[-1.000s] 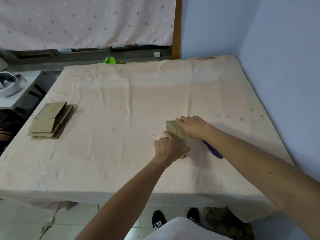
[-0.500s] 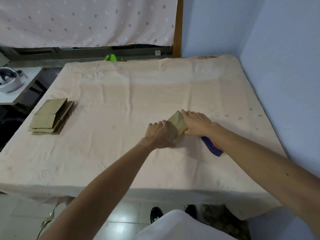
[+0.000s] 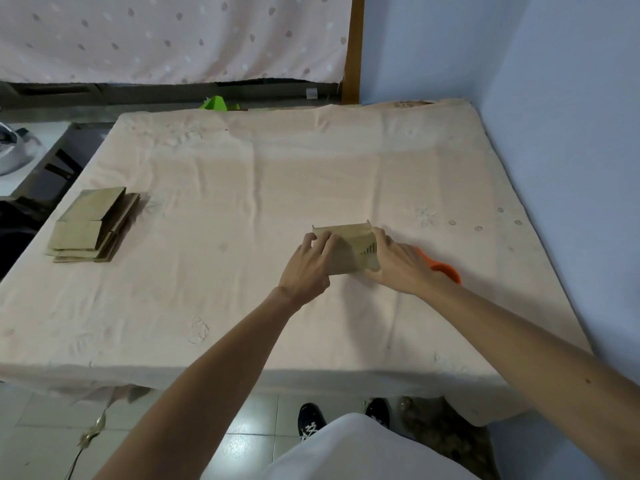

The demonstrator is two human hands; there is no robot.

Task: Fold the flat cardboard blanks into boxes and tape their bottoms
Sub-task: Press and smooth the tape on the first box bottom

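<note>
The box is gripped at its sides by the curled left hand and right hand; its far edge is set crosswise.

orange object: mostly hidden behind right hand | box print: too small to read | grey object: cut off at left edge | green item: half behind bench far edge

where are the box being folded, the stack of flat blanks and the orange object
box (image 3: 349, 252): head view, middle of its facing panel
stack of flat blanks (image 3: 88, 221): head view, top sheet
orange object (image 3: 446, 270): head view, visible curved end
</note>
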